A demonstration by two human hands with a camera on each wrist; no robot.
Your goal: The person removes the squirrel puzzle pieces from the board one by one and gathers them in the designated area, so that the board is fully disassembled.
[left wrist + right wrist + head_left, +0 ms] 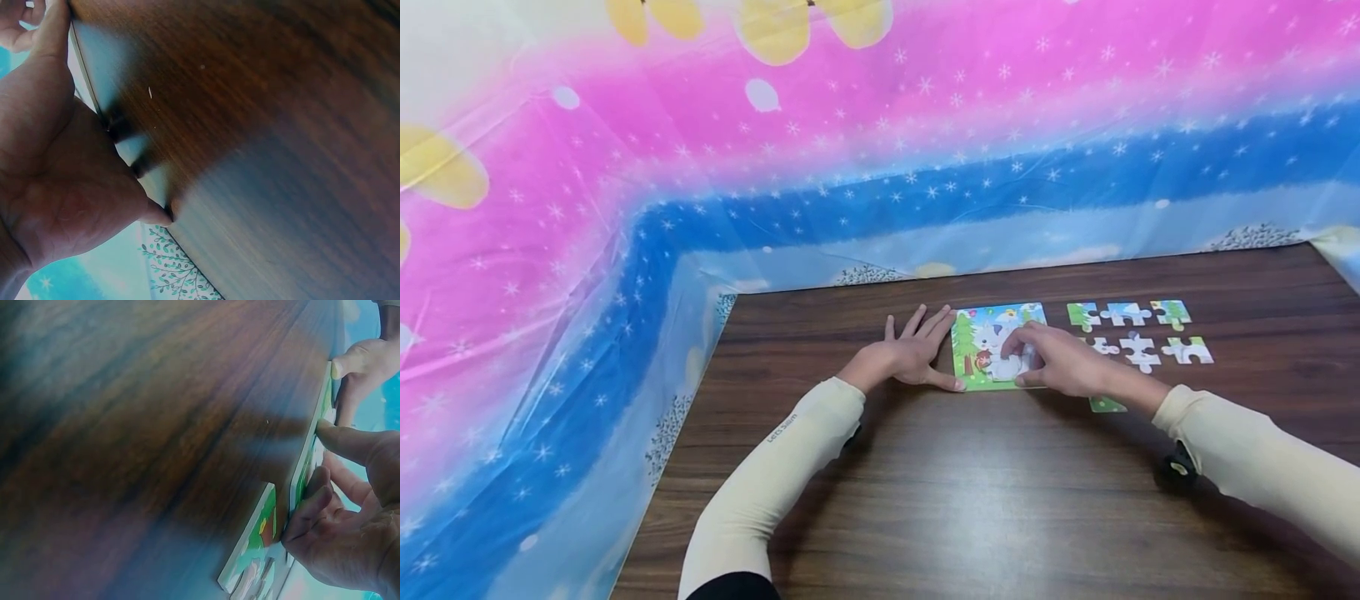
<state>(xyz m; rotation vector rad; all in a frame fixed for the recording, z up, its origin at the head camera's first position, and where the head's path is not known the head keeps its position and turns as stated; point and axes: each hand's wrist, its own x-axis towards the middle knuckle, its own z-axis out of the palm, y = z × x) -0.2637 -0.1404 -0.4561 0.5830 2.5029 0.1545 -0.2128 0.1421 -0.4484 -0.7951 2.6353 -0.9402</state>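
The tabletop (1000, 500) is dark wood-grain, smooth with a soft satin sheen that catches pale reflections. The puzzle board (967, 346) and the loose puzzle pieces (1138, 333) look like thin printed cardboard, their colourful faces slightly glossy, the edges pale and matt in the right wrist view. The backdrop sheet (625, 208) behind is thin plastic film, shiny and creased. The sleeves (775, 475) are cream, matt stretch cloth.

We see dark brown woodgrain surface (1000, 500), green-blue-white cartoon puzzle board (967, 346), matching loose pieces (1138, 333) at right, cream sleeves (775, 475), pink-blue snowflake-print sheet (625, 208) upper left.
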